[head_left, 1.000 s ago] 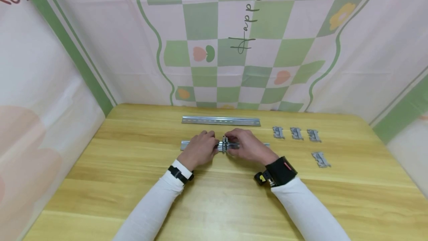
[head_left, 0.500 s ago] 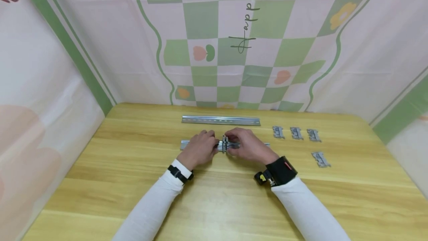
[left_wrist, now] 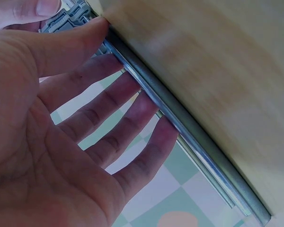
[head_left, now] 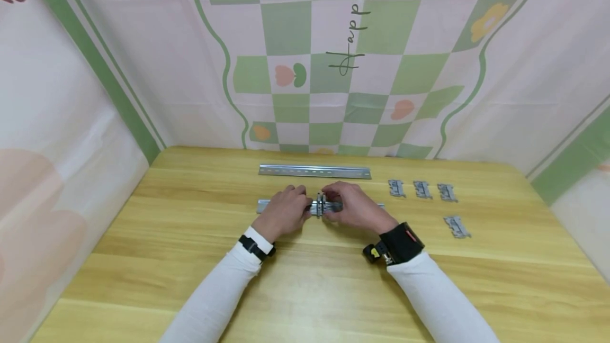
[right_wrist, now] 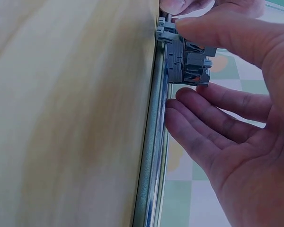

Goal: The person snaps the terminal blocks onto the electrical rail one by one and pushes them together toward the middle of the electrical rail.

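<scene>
A slotted metal DIN rail (head_left: 263,206) lies across the table under both hands. My left hand (head_left: 285,213) grips it left of the middle, with the thumb on the near edge and the fingertips along the far edge in the left wrist view. Grey terminal blocks (head_left: 320,205) stand upright on the rail between the hands; they look like two side by side. From the right, my right hand (head_left: 355,207) pinches the terminal blocks (right_wrist: 184,59) between thumb and index finger. Its other fingers extend beside the rail. Where the blocks meet the rail is partly hidden.
Behind the hands a second slotted rail (head_left: 314,172) lies parallel. Three loose terminal blocks, one of them the middle block (head_left: 422,190), form a row at the right, and another block (head_left: 457,227) lies nearer. A printed cloth (head_left: 329,68) hangs behind the table (head_left: 305,290).
</scene>
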`<state>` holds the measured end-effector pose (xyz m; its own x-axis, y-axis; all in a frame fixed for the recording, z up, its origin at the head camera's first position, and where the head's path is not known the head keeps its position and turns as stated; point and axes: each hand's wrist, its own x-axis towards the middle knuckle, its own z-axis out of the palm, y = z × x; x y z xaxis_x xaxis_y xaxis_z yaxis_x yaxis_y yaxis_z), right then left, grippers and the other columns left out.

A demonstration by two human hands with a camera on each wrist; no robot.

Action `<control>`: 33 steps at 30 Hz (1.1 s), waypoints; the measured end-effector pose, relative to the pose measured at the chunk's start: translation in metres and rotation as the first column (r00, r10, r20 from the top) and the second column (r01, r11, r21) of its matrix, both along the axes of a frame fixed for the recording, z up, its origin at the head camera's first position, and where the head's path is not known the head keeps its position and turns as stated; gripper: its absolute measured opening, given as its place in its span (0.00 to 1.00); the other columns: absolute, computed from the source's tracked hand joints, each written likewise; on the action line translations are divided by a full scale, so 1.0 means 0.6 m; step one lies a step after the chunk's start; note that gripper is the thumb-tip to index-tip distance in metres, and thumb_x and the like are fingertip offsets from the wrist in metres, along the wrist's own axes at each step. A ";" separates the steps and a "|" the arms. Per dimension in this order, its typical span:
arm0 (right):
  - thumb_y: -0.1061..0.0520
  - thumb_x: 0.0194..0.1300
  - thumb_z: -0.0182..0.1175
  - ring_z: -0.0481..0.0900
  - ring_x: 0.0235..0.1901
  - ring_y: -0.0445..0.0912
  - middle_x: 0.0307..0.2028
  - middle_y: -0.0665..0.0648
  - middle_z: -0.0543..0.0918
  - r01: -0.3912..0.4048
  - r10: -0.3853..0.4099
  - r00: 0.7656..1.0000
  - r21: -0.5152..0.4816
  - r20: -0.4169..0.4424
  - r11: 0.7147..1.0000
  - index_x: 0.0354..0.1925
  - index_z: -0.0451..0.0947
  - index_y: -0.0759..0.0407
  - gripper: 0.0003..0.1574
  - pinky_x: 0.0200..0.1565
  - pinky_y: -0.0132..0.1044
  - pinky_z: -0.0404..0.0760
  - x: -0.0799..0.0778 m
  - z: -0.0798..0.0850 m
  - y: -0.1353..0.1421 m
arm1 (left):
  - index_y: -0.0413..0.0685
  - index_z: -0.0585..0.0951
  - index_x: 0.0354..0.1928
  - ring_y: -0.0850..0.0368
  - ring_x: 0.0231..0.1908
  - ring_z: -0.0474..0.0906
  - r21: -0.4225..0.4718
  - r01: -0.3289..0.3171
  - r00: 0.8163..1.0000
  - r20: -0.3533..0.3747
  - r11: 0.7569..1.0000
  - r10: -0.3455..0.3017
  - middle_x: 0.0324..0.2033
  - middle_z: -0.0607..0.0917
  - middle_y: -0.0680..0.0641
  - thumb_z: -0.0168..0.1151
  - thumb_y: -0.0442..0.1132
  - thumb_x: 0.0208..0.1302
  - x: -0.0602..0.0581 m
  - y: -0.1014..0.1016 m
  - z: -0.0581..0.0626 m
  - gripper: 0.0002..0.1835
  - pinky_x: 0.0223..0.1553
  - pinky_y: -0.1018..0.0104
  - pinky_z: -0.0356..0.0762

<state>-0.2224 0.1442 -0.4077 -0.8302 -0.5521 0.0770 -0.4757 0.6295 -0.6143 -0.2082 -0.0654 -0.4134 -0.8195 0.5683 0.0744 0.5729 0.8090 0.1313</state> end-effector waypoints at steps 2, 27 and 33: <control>0.61 0.55 0.76 0.83 0.52 0.54 0.53 0.62 0.83 0.005 -0.005 1.000 0.001 0.005 1.000 0.61 0.76 0.68 0.36 0.55 0.49 0.81 0.000 0.000 -0.001 | 0.48 0.88 0.46 0.55 0.36 0.73 0.000 -0.001 1.000 0.004 1.000 0.001 0.40 0.80 0.50 0.67 0.45 0.69 0.000 0.000 0.000 0.10 0.33 0.64 0.76; 0.61 0.55 0.77 0.84 0.49 0.53 0.51 0.63 0.84 0.022 -0.021 1.000 -0.020 0.014 1.000 0.60 0.76 0.69 0.36 0.53 0.47 0.82 0.001 -0.001 -0.009 | 0.48 0.87 0.45 0.54 0.37 0.74 0.018 -0.006 1.000 0.009 1.000 0.005 0.40 0.80 0.49 0.67 0.44 0.69 0.000 0.000 0.000 0.09 0.35 0.62 0.77; 0.61 0.54 0.77 0.83 0.50 0.54 0.52 0.63 0.83 0.007 -0.007 1.000 -0.021 -0.004 1.000 0.61 0.76 0.70 0.38 0.54 0.49 0.82 0.003 0.000 -0.009 | 0.48 0.87 0.45 0.54 0.37 0.74 0.014 -0.008 1.000 0.013 1.000 0.007 0.40 0.80 0.49 0.67 0.44 0.69 0.000 0.000 0.000 0.09 0.35 0.62 0.77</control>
